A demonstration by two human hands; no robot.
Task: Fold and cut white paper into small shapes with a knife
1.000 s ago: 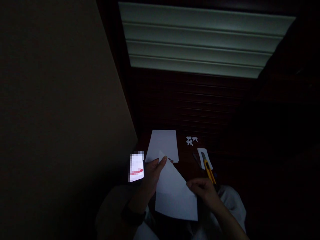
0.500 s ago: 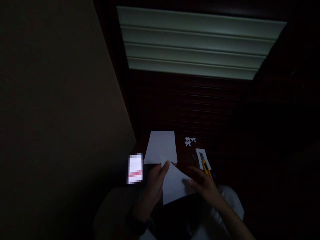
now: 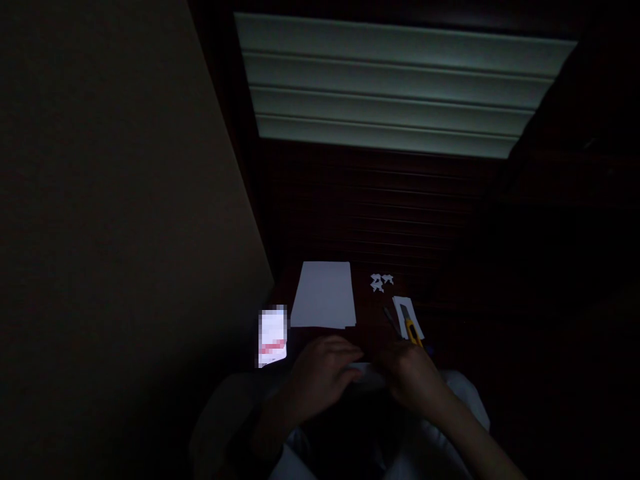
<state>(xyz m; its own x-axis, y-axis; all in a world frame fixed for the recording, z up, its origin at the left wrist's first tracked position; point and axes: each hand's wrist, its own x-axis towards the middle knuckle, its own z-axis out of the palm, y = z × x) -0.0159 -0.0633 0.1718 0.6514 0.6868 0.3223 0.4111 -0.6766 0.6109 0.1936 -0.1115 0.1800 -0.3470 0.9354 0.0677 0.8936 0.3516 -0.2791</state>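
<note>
The scene is very dark. My left hand (image 3: 323, 370) and my right hand (image 3: 410, 377) lie side by side, fingers down on a folded white paper (image 3: 367, 375) that shows only as a thin pale strip between them. Both hands press on it over my lap at the near edge of a dark wooden surface. A flat stack of white paper (image 3: 323, 295) lies just beyond my left hand.
A lit phone screen (image 3: 273, 335) glows left of my left hand. A yellow utility knife (image 3: 413, 330) rests on a small white slip, with a dark pen beside it. Small white paper scraps (image 3: 380, 281) lie further back. A dim wall fills the left.
The paper was held up between both hands as a large sheet with a folded corner. It came down and now lies almost hidden under both hands.
</note>
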